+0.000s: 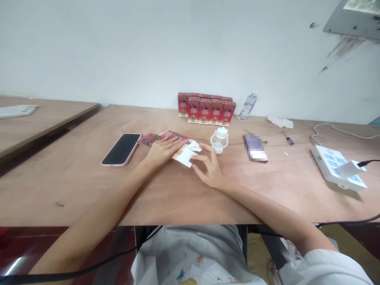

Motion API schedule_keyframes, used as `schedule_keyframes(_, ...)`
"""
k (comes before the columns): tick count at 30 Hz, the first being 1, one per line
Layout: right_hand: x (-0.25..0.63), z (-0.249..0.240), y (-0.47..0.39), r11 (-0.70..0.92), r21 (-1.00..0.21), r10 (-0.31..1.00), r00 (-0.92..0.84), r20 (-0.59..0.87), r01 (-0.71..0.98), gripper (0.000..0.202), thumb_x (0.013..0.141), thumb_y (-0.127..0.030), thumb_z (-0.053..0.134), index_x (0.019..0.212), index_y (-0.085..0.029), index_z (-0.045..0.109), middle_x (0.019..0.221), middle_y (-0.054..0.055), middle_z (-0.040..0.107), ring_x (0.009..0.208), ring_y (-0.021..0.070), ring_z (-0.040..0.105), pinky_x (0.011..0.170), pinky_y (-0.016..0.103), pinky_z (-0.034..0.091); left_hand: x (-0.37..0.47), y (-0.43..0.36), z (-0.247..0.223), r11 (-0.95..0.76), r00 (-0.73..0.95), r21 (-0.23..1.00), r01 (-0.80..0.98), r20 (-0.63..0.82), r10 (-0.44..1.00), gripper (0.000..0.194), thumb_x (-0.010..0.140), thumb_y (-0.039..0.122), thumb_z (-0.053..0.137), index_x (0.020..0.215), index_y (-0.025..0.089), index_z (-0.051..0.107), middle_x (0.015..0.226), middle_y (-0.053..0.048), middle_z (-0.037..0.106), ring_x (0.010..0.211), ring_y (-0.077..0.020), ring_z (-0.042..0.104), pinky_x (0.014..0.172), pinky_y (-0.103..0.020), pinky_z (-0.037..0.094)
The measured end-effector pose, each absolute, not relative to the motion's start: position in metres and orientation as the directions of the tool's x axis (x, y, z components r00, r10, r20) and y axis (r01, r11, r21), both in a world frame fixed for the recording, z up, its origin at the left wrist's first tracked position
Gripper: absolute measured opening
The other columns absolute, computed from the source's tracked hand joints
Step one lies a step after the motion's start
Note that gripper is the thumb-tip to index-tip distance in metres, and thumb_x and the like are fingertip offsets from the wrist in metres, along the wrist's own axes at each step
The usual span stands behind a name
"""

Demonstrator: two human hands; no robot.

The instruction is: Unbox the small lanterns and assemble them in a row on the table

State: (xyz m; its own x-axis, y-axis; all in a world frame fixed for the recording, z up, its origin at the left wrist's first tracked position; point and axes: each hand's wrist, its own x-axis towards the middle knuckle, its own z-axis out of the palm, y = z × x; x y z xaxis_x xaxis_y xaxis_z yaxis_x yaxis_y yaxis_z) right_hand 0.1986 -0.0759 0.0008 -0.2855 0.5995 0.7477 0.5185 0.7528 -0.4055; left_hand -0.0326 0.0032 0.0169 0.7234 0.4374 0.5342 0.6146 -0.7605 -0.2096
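A red printed carton (186, 152) with white flaps at its right end lies on the wooden table, unfolded or flattened. Across its printed face rests my left hand (162, 151), palm down with the fingers stretched out. Beside the white flaps is my right hand (209, 168), its fingers bent and apart, the fingertips at the flap edges. More red printed card (149, 139) shows left of my left hand. Just behind my right hand stands a small white lantern (219, 140) with a clear body.
Several red boxes (205, 111) stand in rows near the wall, beside a clear bottle (248, 106). A phone (121, 149) lies left, another phone (255, 148) right. Farther right are a tissue (280, 122), a screwdriver (288, 138) and a power strip (335, 166) with cables.
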Motion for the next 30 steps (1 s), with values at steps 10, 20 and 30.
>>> schedule_keyframes(10, 0.198, -0.004, -0.075, 0.75, -0.272, 0.57, -0.379, 0.729, 0.603, 0.037, 0.082, -0.014, 0.048, 0.115, -0.028, 0.055, 0.134, 0.011, 0.043, 0.122, 0.026, 0.047, 0.098, 0.05, 0.042, -0.036, 0.027, 0.038, -0.627, 0.609, -0.147, 0.765, 0.482, 0.63, 0.043, 0.085, 0.037, 0.048, 0.12, 0.014, 0.057, 0.114, -0.016, 0.067, 0.103, -0.0291, 0.064, 0.085, -0.039, 0.05)
schedule_keyframes(20, 0.199, -0.008, -0.072, 0.804, -0.186, 0.505, -0.485, 0.714, 0.564, 0.042, 0.079, -0.011, 0.048, 0.115, -0.03, 0.058, 0.134, 0.008, 0.048, 0.122, 0.0252, 0.047, 0.099, 0.051, 0.039, -0.096, 0.136, 0.071, -0.361, 0.375, -0.106, 0.926, 0.352, 0.858, 0.07, 0.072, 0.014, 0.05, 0.141, 0.01, 0.033, 0.152, -0.019, 0.027, 0.14, -0.0371, 0.024, 0.109, -0.063, 0.015)
schedule_keyframes(30, 0.226, -0.002, -0.048, 0.646, -0.313, 0.56, -0.153, 0.814, 0.696, 0.038, 0.079, -0.017, 0.055, 0.115, -0.031, 0.058, 0.138, 0.007, 0.044, 0.132, 0.0321, 0.037, 0.109, 0.059, 0.026, -0.062, 0.1, 0.013, -0.378, 0.346, -0.009, 0.926, 0.425, 0.836, 0.053, 0.077, 0.011, 0.038, 0.13, 0.004, 0.043, 0.144, -0.023, 0.039, 0.136, -0.0331, 0.034, 0.109, -0.053, 0.025)
